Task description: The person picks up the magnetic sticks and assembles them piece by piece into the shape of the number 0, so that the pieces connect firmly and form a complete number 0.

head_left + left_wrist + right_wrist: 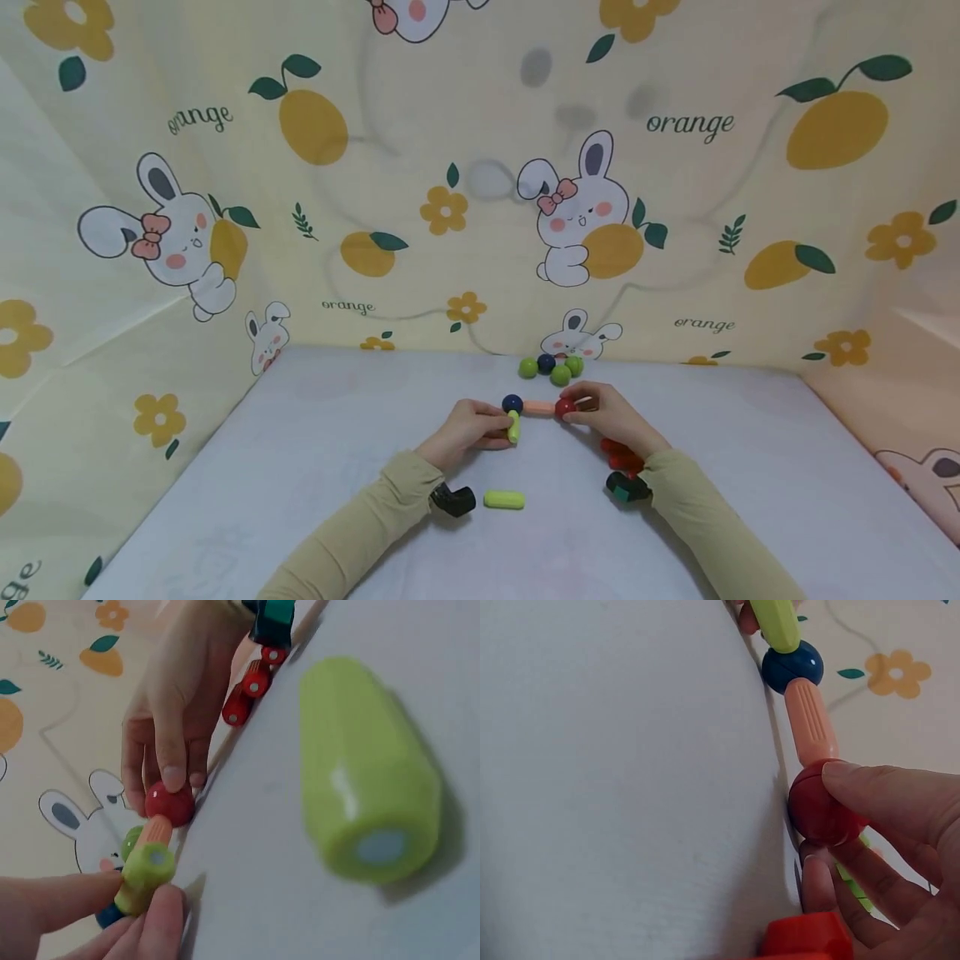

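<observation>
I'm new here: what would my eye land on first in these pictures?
Probably the backdrop printed with bunnies and oranges, behind the pale table. In front of it, the left hand pinches a lime rod touching a dark blue ball, while the right hand grips a red ball, a peach rod between the balls. A loose lime rod looms large in the left wrist view.

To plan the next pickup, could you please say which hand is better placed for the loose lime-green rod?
Probably the left hand: it is nearer the loose lime-green rod, though it pinches another lime-green rod touching the dark blue ball. The right hand, holding the glossy red ball, is farther.
</observation>
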The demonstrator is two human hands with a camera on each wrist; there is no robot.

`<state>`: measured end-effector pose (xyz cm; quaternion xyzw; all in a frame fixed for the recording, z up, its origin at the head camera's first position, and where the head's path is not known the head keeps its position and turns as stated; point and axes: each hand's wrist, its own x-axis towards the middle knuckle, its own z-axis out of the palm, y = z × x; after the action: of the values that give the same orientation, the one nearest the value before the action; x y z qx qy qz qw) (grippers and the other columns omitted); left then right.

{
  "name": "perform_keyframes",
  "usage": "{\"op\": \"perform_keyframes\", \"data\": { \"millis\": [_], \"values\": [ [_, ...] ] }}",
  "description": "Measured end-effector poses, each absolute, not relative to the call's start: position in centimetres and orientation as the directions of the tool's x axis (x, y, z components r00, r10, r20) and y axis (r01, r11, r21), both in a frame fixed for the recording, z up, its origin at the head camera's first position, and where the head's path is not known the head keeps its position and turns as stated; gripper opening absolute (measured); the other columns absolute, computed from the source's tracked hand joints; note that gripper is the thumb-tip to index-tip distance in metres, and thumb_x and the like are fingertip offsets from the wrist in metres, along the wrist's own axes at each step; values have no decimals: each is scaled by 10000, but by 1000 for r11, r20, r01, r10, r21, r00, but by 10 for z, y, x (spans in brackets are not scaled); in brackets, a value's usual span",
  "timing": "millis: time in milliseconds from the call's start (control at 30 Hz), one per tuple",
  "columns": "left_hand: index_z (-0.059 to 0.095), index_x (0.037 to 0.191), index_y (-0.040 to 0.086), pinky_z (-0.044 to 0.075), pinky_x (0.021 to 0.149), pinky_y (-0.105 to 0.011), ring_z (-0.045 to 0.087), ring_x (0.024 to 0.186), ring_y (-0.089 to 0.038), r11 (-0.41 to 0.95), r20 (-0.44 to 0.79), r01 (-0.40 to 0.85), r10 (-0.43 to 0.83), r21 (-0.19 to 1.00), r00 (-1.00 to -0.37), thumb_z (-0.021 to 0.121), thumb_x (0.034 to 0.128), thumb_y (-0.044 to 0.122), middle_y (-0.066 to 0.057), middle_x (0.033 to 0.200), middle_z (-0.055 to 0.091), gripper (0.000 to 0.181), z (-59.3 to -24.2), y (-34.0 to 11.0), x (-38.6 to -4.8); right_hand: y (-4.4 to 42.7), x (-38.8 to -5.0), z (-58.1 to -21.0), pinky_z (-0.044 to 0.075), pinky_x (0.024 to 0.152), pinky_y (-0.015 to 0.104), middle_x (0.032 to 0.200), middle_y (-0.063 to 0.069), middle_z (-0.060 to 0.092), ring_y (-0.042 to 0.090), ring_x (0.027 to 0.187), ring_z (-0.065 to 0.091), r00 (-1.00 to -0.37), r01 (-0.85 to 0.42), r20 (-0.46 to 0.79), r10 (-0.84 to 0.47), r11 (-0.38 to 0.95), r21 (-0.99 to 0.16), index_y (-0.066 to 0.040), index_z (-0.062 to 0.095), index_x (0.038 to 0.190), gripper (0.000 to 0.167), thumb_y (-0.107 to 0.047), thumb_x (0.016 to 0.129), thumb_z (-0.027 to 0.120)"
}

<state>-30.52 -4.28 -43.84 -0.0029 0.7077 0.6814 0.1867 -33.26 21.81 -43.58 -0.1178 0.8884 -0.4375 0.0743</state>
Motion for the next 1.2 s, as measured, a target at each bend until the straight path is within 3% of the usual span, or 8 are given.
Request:
{"op": "perform_keyframes", "data": {
  "millis": [433, 900, 1200],
  "values": [
    [633, 1028, -47, 579, 688, -285, 681, 724, -175, 134, -331, -309, 198, 942, -923, 814, 764, 110, -135, 887, 687, 356, -436, -39, -311, 220, -333, -434, 508, 874, 422, 1145, 68, 626, 243, 1008, 595, -962, -136, -39, -272, 597, -791, -91, 617, 1214, 394, -188, 853, 742],
    [673, 1021, -12, 576, 712, -288, 687, 771, -188, 147, -353, -325, 248, 934, -902, 800, 784, 134, -125, 911, 700, 305, -439, -46, -318, 220, -330, -429, 525, 859, 405, 1172, 74, 615, 278, 1055, 586, -955, -143, -44, -295, 583, -800, -88, 612, 1215, 376, -195, 871, 723],
    [649, 1045, -28, 577, 719, -303, 698, 778, -209, 86, -367, -358, 280, 930, -887, 792, 788, 93, -150, 927, 696, 318, -439, -46, -320, 233, -345, -411, 491, 932, 446, 1211, 224, 581, 336, 1077, 582, -947, -226, 55, -316, 535, -814, 29, 562, 1221, 343, -79, 908, 650]
  ]
}}
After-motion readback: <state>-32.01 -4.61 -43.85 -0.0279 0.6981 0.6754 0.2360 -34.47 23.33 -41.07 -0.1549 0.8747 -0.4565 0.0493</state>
